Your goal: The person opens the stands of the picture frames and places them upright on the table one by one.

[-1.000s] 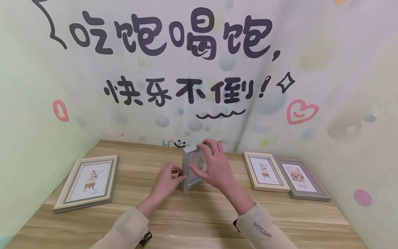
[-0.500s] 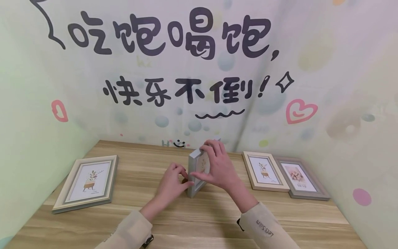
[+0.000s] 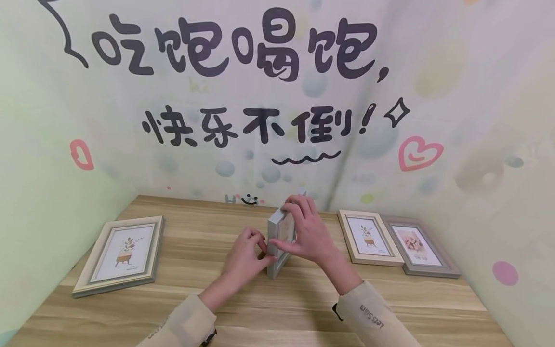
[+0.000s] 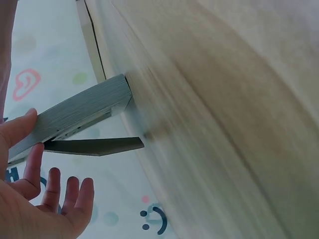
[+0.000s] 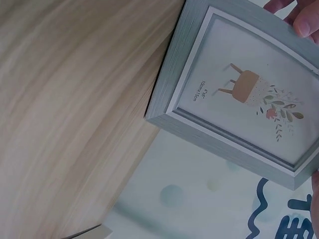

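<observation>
Showing at left wrist, not right: the frame's [image 4: 82,106] stand [image 4: 99,146].

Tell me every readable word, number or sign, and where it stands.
"吃饱喝饱,": white patterned wall.
"快乐不倒!": same wall.
"4"x6"": white paper print in held grey rectangular frame.
"10cmx15cm": same print.
"Lets S…": beige right sleeve; rest blurred.
Too small or blurred: letters on beige left sleeve, faint wall letters, captions in two beige frames and one taupe frame.
</observation>
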A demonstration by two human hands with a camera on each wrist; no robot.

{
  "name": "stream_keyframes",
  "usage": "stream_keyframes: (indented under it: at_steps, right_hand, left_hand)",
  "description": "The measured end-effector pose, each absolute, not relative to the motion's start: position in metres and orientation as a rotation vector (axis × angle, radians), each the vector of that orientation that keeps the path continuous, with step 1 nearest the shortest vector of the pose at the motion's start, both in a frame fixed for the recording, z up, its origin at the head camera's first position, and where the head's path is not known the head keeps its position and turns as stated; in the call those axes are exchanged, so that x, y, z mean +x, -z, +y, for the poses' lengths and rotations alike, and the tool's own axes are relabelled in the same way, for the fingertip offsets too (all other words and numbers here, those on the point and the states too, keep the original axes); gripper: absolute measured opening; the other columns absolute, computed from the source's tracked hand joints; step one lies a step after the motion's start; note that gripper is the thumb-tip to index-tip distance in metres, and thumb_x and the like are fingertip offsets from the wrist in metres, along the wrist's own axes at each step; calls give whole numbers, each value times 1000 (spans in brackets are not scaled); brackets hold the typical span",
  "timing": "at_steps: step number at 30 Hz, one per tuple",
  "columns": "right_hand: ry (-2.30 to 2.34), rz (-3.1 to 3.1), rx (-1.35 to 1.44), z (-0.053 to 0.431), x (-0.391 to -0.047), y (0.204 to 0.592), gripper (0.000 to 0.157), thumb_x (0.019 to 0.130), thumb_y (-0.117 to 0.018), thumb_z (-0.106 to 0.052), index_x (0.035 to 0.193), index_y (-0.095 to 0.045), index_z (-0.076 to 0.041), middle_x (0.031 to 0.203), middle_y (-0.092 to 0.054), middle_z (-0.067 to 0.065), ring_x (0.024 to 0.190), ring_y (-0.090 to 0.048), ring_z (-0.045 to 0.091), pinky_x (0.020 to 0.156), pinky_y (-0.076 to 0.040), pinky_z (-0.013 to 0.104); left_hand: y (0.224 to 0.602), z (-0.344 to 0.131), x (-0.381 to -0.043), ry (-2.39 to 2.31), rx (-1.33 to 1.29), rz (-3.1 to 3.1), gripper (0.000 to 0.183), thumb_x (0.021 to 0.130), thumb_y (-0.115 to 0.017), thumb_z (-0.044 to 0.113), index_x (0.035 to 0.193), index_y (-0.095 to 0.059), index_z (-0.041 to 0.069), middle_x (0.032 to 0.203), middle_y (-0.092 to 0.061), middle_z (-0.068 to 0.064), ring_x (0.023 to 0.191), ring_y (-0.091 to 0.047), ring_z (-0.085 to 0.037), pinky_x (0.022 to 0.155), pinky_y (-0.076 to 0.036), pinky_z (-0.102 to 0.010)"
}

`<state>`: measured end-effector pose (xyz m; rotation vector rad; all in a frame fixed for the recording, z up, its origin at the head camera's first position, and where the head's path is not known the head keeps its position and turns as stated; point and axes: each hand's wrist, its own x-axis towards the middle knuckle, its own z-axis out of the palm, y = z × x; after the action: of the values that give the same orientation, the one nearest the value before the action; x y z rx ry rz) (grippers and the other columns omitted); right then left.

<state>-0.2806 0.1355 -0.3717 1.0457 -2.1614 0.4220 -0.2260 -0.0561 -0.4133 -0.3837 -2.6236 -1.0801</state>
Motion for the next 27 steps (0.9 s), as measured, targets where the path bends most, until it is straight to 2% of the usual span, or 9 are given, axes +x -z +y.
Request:
stream_keyframes:
  at_steps: [2,4,7,10,14,19,22,27]
  right_hand:
    - [-432,-2151,1055,138,-281,373,73,77,-74,-57,124,-48,-7,128,-48,13,118,-44,29,98,-52,43]
    - [-438,-2131,1066,139,-282,374,72,80,-70,-60,123,-48,-7,127,-49,13,117,-44,29,96,-52,43]
    - [-446,-2098,1081,141,-283,375,70,83,-64,-63,121,-49,-7,126,-49,13,116,-45,29,94,-52,43]
    - [-452,-2079,1091,142,-284,374,69,83,-64,-63,121,-49,-6,125,-50,13,115,-45,29,95,-51,43]
    - [-463,-2071,1098,144,-286,373,69,80,-69,-59,120,-50,-6,125,-50,14,115,-46,29,96,-50,44]
    - [-480,-2058,1112,147,-288,373,69,79,-71,-58,120,-50,-6,125,-50,14,115,-45,30,97,-49,45]
    - [-496,-2064,1120,148,-288,374,70,79,-69,-59,120,-50,-6,126,-50,14,115,-45,30,99,-47,44]
    - [-523,-2066,1129,152,-289,376,69,82,-64,-62,120,-50,-6,126,-50,14,116,-45,30,100,-46,43]
  left_hand:
    - [413,-57,-227,1103,-424,-2643,27,78,-85,26,81,-61,13,113,-56,-6,99,-56,-23,69,-44,-24]
    - [410,-60,-228,1182,-476,-2656,23,82,-81,24,83,-61,14,117,-56,-7,103,-56,-23,76,-50,-28]
    - [404,-66,-232,1348,-543,-2638,12,89,-72,19,89,-63,12,119,-57,-10,110,-58,-27,90,-56,-43]
    - [398,-71,-237,1446,-633,-2603,9,94,-64,15,101,-65,9,119,-61,-11,113,-60,-30,98,-54,-52]
    - [395,-73,-243,1423,-789,-2608,26,96,-59,10,122,-61,6,124,-63,-12,118,-61,-32,102,-53,-51]
    - [400,-65,-252,1309,-809,-2647,40,95,-57,3,135,-54,5,133,-62,-13,121,-61,-30,102,-54,-48]
    - [404,-60,-256,1189,-796,-2665,45,93,-60,1,136,-54,5,134,-62,-13,121,-61,-30,100,-54,-48]
    - [406,-53,-261,1116,-816,-2681,43,90,-63,-2,133,-57,4,131,-65,-14,124,-60,-31,106,-50,-50]
